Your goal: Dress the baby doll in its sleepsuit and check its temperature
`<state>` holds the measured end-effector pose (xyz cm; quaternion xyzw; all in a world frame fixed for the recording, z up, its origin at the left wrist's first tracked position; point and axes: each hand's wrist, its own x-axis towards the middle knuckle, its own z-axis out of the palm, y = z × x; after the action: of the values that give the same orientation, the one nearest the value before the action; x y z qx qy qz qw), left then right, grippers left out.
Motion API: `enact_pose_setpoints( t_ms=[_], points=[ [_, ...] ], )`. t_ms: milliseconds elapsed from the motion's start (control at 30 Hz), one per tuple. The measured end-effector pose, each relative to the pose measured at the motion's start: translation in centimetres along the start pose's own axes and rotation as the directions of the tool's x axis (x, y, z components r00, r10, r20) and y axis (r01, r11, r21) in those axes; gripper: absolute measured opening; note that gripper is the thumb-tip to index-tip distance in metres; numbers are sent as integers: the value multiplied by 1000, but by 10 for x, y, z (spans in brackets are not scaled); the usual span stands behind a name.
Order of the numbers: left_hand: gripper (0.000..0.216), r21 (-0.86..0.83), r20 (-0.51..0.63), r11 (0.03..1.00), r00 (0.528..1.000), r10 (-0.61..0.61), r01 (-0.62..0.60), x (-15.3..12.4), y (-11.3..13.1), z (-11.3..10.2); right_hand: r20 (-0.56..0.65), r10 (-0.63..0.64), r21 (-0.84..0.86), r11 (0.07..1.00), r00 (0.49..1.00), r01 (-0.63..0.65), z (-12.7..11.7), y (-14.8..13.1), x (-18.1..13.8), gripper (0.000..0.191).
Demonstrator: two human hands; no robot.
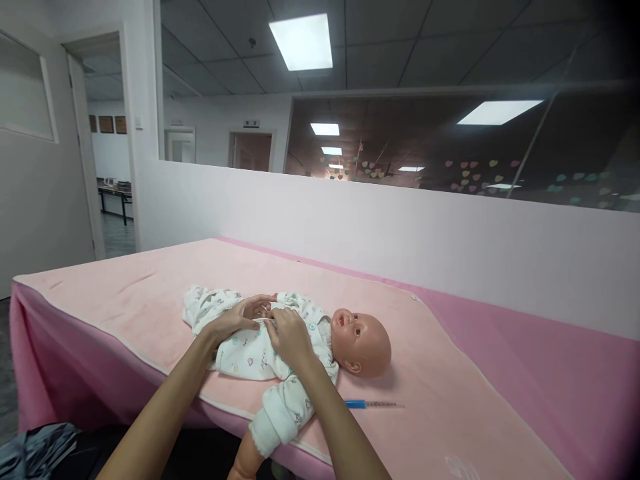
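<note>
At far left, an open doorway [107,167] onto a corridor, and low in the corner a heap of dark fabric [35,450] on the floor. Next, a table under a deep pink cover [525,347], with a paler pink towel [125,293] spread over most of its top. On the towel, a baby doll [325,337] on its back in a printed white romper [247,357], long axis running left to right: legs toward the doorway side, bald head [363,341] to the right, face up, the near sleeve [280,413] drooping over the table's front edge. Both bare hands meeting over the doll's chest, directly atop the front seam of the romper. Left hand [235,320] on the leg side of the seam, fingers half-curled and tips at the opening, actual grip on cloth impossible to tell. Right hand [290,337] on the head side, fingers bent tight and seemingly pinching the fabric edge, a short taut line of cloth stretched between the two hands. Further right, a syringe [373,404] with a blue plunger flat on the towel, just beside the right forearm and just below the doll's head, parallel to the doll, plunger end toward the arm, untouched and nearer the right hand than the left. Behind, a white half-wall [350,220] topped by a dark glass partition [450,147] with reflected ceiling lights.
</note>
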<state>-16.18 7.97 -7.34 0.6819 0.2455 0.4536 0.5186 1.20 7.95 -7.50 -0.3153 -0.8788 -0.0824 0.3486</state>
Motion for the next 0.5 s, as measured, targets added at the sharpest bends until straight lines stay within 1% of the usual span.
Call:
enact_pose_setpoints(
  t_ms=[367,500],
  points=[
    [62,-24,-46,998,997,-55,54,2,-6,-6,-7,15,13,1000,1000,-15,3,1,0,10],
    [60,-3,-53,997,996,-77,76,2,-5,-6,-2,9,7,1000,1000,-9,4,2,0,11]
  ],
)
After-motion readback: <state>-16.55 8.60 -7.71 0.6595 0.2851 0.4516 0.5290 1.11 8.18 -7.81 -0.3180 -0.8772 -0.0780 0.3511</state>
